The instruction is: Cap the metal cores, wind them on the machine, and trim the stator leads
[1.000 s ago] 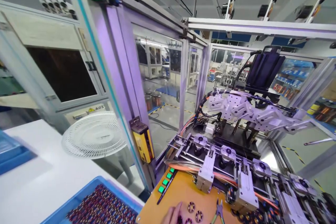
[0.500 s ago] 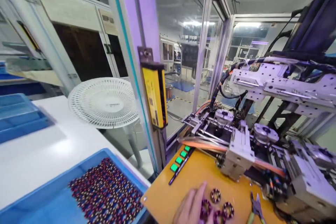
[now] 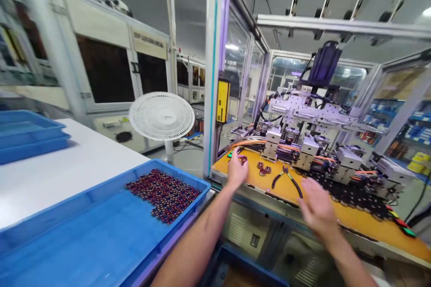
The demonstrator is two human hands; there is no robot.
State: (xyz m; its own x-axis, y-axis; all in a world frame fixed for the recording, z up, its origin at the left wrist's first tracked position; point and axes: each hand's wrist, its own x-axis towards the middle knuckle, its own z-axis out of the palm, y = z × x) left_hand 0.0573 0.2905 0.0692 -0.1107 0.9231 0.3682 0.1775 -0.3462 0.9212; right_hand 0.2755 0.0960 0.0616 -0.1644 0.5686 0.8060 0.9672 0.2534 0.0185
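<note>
We're holding one wound ring (image 3: 244, 159) in our half-curled left hand (image 3: 237, 171), loose rings (image 3: 262, 172) (this hand's nearer) lying just rightward.

Left fingers (image 3: 233, 159) over the counter (image 3: 264, 181), one ring (image 3: 243, 159) at them. Three loose rings (image 3: 267, 170) just right of the left fingers, then pliers (image 3: 296, 184) — between left and right fingers (image 3: 312, 187). Row of cores (image 3: 357, 197) on the same counter, right of the right fingers; machine heads (image 3: 308, 152) behind both hands' fingers. Tray (image 3: 84, 242) left of the left fingers, on a side counter (image 3: 97, 154) — coils (image 3: 161, 193) in its far right part. Stacked trays (image 3: 33, 141) further left. Fan (image 3: 161, 115) behind tray. Bin (image 3: 251, 264) below the fingers.
</note>
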